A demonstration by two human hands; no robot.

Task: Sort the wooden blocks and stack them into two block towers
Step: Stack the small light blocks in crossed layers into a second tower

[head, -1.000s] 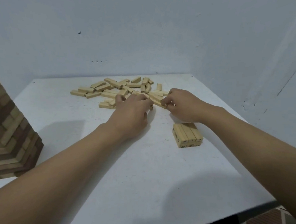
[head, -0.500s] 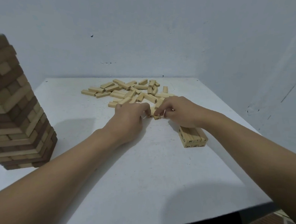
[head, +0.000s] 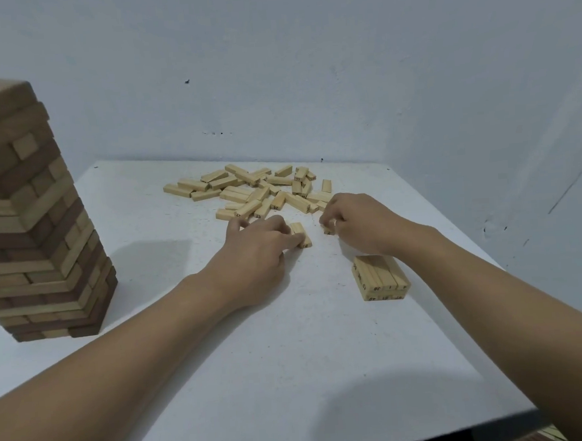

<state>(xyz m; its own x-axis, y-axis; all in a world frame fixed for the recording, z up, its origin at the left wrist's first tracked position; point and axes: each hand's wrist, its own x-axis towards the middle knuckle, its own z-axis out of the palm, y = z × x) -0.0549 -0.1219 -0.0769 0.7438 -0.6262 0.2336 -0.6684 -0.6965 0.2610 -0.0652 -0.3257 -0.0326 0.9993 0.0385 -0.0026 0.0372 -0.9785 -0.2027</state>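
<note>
While the left hand [head: 251,257] grips two pale blocks [head: 301,235] (lying flat), the right hand [head: 363,222] pinches a single block [head: 327,230].

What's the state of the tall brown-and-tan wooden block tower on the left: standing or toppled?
Standing. The tall brown-and-tan wooden block tower rises in intact layers from the white table, base flat.
</note>
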